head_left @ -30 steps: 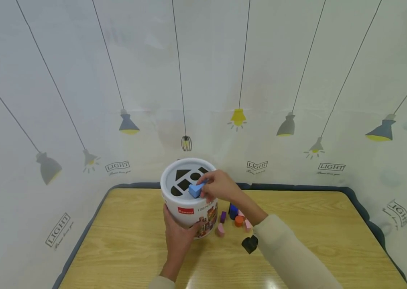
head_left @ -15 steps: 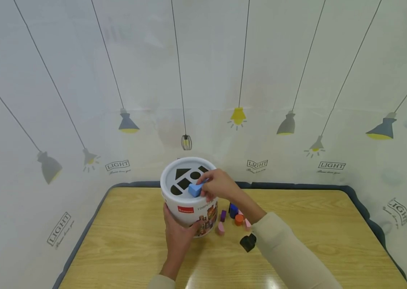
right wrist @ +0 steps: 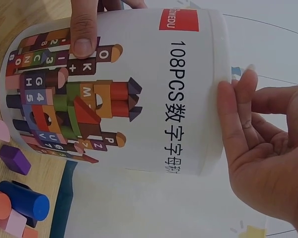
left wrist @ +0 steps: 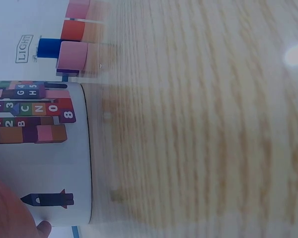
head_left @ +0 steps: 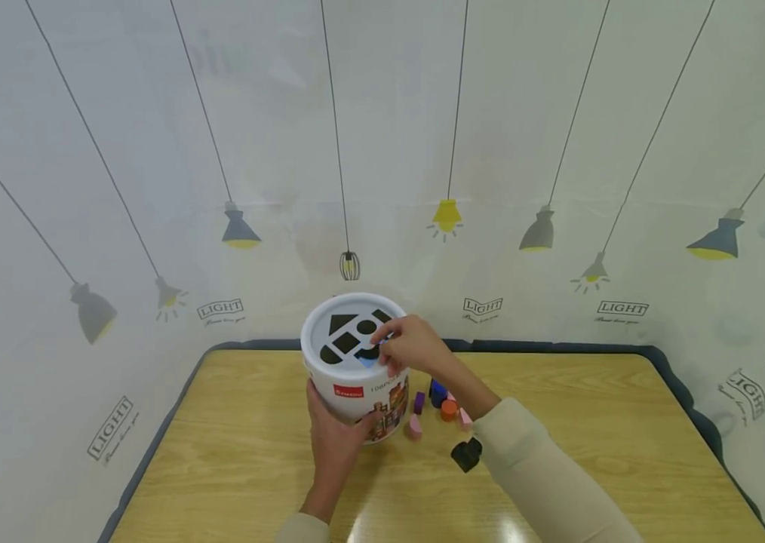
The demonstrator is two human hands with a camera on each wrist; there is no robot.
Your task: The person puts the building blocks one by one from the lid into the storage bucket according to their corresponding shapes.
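Observation:
A white toy-block bucket stands on the table, its lid cut with shaped holes. My left hand grips its near side, thumb on the printed front in the right wrist view. Over the lid's right part is my right hand, fingers bent and fingertips by a hole. A blue block shows low in that hole, apparently below the lid's surface. In the right wrist view, the right hand's fingers touch the lid's rim, with no block visible between them.
Right of the bucket lie loose blocks: purple, pink, dark blue and orange. Black blocks lie nearer, beside the right sleeve. A lamp-printed wall sheet rises behind the wooden table.
The blue block, pinched on top of the lid before, has sunk into the hole and left the right fingers. Both hands keep nearly the same place.

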